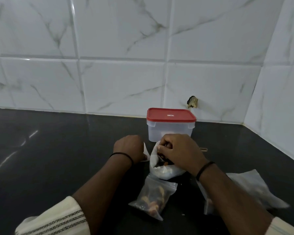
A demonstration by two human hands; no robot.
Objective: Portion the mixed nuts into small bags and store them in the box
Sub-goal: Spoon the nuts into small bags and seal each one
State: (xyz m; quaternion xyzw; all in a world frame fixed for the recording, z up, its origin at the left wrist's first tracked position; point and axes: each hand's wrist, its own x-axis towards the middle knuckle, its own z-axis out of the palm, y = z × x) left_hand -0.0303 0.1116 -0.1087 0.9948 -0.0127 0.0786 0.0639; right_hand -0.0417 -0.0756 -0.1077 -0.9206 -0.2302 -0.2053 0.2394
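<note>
On the left, our left hand (130,146) curls round the edge of a small clear bag (146,154), pinching it against the dark counter (58,158) so its mouth faces the middle. Just to its right sits the white source bag (161,170) of mixed nuts (160,162), slumped open, and our right hand (176,150) is dipped into its mouth with fingers curled; we judge it is gathering a pinch of nuts, though the nuts under the fingers are mostly hidden. In front of that bag, nearer to us, lies a filled small bag (154,198) flat on the counter, nuts showing through the plastic. Behind the source bag stands the box (170,128), its red lid (171,114) on, so nothing we can see is stored in it yet. Further right, under our right forearm, lie more clear bags (255,189); whether they hold anything is hard to tell. To do this step well we should take a modest handful, lift it clear of the source bag's floppy rim so nothing catches, and carry it the short way left while the left hand props the small bag's mouth wide. The risk we see is nuts spilling in the gap between the two bags, so bringing the small bag right up against the source bag would help. The box lid will need removing before any bag goes in.
</note>
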